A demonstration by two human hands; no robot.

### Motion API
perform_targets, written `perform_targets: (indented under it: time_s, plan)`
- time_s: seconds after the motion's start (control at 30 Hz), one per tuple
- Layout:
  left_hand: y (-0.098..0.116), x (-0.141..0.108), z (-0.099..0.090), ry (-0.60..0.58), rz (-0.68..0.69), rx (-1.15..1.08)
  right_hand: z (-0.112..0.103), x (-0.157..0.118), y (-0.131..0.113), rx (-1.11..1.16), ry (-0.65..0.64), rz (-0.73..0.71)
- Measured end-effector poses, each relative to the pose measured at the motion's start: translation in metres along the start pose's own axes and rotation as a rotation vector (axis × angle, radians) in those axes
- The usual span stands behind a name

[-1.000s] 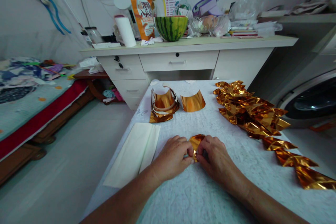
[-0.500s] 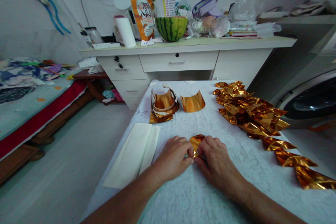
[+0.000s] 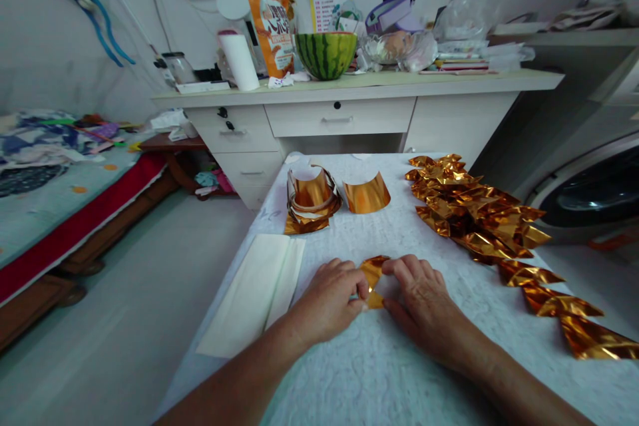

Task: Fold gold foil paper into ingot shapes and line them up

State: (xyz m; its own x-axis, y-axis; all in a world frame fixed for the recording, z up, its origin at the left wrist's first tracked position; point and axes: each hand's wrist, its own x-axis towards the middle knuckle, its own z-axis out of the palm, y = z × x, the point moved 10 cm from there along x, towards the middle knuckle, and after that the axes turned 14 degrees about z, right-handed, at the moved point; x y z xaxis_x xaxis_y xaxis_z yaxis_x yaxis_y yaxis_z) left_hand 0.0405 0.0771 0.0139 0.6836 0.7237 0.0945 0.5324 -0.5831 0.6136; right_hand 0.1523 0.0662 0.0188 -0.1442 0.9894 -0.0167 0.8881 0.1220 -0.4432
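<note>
A small piece of gold foil paper point(image 3: 372, 273), partly folded, lies on the cloth-covered table between my two hands. My left hand point(image 3: 337, 296) is closed, its thumb and curled index finger pinching the foil's left side. My right hand point(image 3: 422, 306) rests at the other side, thumb and index finger apart, their tips close to the foil's right edge. Beyond them sit a curled stack of gold foil sheets point(image 3: 312, 193) and a single curved foil sheet point(image 3: 367, 194). To the right, folded gold foil pieces point(image 3: 469, 210) form a pile with a row trailing towards me.
Folded white paper point(image 3: 249, 296) lies along the left of the table point(image 3: 349, 373). Behind is a white desk point(image 3: 339, 116) bearing a cut watermelon point(image 3: 326, 55), an orange pouch point(image 3: 273, 30) and a paper roll point(image 3: 239, 61). A washing machine point(image 3: 594, 180) stands right, a bed point(image 3: 74, 206) left.
My right hand has shifted slightly right and its thumb and index finger have spread, showing more of the foil. My left hand keeps its pinch in nearly the same place.
</note>
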Motion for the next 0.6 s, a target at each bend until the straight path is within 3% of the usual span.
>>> perform_targets:
  time_s: [0.33, 0.5, 0.6]
  plan:
    - [0.001, -0.002, 0.0, 0.001, 0.023, -0.011, -0.015, 0.007, 0.02, 0.184, -0.033, -0.011]
    - [0.003, -0.002, 0.0, 0.005, 0.041, 0.004, -0.031, 0.019, 0.024, 0.266, 0.116, 0.008]
    - [0.004, -0.001, -0.001, 0.005, 0.03, 0.01, -0.029, 0.023, 0.016, 0.229, 0.132, -0.038]
